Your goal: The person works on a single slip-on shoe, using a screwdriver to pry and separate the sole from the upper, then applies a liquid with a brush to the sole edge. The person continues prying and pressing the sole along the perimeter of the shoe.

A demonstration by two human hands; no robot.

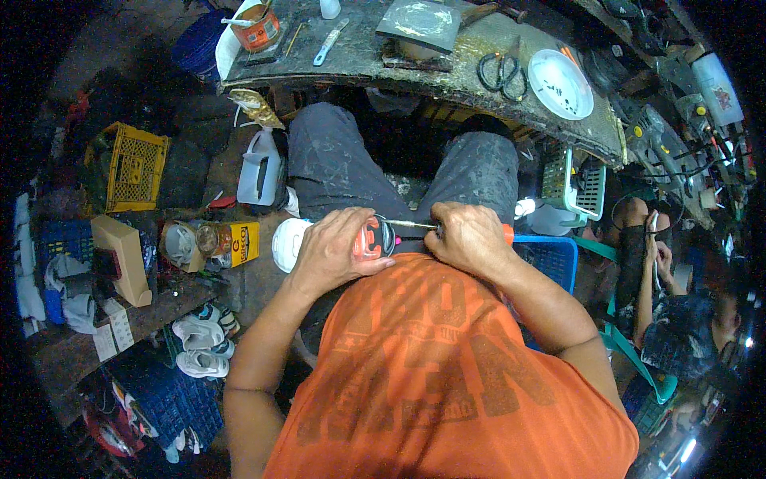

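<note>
In my lap my left hand (339,243) is wrapped round a shoe. The shoe's white rounded end (290,244) shows left of the hand, and its red and black part (372,239) shows on the right. My right hand (472,237) is closed round a slim awl-like tool, whose orange handle end (508,233) sticks out on its far side. The tool's thin metal shaft (413,224) runs left toward the shoe. Whether its tip touches or enters the shoe I cannot tell.
Beyond my knees stands a workbench (351,68) with an orange tin (257,30), black-handled scissors (501,73) and a white plate (561,85). Left are a yellow crate (137,169) and white shoes (201,343). A blue basket (554,263) stands right; another person (678,319) sits farther right.
</note>
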